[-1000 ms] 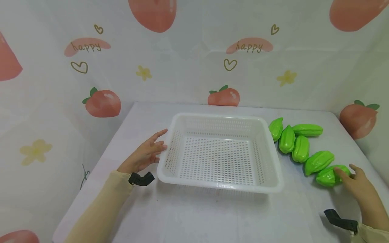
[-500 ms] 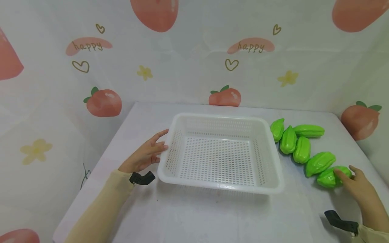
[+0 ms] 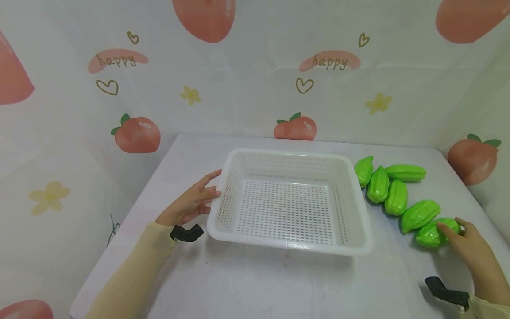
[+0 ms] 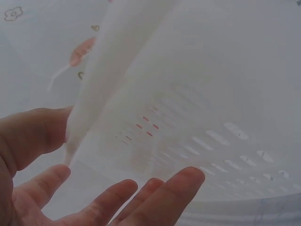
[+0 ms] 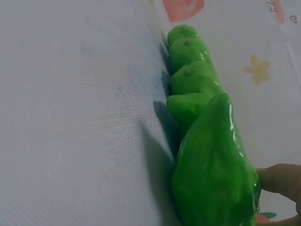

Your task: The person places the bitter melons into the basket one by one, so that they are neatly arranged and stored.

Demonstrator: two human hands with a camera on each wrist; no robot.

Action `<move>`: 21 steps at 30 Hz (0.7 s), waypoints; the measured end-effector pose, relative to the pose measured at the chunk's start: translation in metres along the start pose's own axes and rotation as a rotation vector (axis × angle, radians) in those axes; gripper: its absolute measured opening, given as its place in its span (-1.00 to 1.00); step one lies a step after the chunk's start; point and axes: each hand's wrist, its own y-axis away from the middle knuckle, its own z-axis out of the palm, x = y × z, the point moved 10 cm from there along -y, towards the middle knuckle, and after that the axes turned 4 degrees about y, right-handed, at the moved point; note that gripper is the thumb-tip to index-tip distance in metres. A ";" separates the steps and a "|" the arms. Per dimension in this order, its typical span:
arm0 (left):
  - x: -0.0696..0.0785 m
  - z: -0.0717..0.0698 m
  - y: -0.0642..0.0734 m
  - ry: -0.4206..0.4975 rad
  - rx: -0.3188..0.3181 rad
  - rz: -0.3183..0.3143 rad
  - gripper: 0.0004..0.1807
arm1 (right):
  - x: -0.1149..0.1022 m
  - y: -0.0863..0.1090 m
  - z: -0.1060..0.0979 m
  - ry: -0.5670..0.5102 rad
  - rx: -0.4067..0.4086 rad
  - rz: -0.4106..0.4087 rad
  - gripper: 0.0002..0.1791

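A white plastic basket with slotted walls stands mid-table, nothing in it. My left hand touches its left rim with fairly straight, spread fingers; the left wrist view has the thumb and a fingertip at the rim edge, other fingers below. Far to the right, my right hand pinches the nearest green star fruit, thumb on one side and a finger on the other. That ridged fruit fills the foreground of the right wrist view, where only a bit of the hand shows.
Several more star fruits lie in a row from the basket's right side to the one I pinch. One elongated fruit lies behind the row. The white-covered table meets a peach-printed cloth backdrop.
The scene shifts very slightly in the head view. Both hands, the basket and the fruits keep their places.
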 end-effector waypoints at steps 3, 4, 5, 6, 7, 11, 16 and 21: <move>0.000 0.000 0.000 0.006 -0.005 -0.001 -0.22 | -0.002 0.001 -0.003 -0.001 0.030 -0.014 -0.08; 0.000 0.001 0.000 0.011 -0.009 -0.001 -0.22 | -0.003 0.002 -0.005 -0.007 0.043 -0.026 -0.10; 0.000 0.001 0.000 0.014 -0.012 0.000 -0.23 | -0.005 0.004 -0.006 -0.016 0.056 -0.035 -0.11; 0.000 0.001 0.000 0.015 -0.016 0.001 -0.23 | -0.006 0.005 -0.008 -0.024 0.068 -0.042 -0.11; 0.000 0.001 0.000 0.018 -0.022 0.002 -0.23 | -0.007 0.006 -0.009 -0.037 0.074 -0.041 -0.11; 0.001 0.002 0.000 0.035 -0.042 0.004 -0.23 | -0.008 0.012 -0.011 -0.106 0.104 -0.023 -0.09; 0.001 0.003 0.001 0.040 -0.051 0.001 -0.22 | -0.001 0.010 -0.014 -0.186 0.162 -0.003 -0.04; 0.001 0.002 0.000 0.030 -0.045 0.001 -0.22 | 0.026 -0.014 -0.010 -0.230 0.206 0.019 0.01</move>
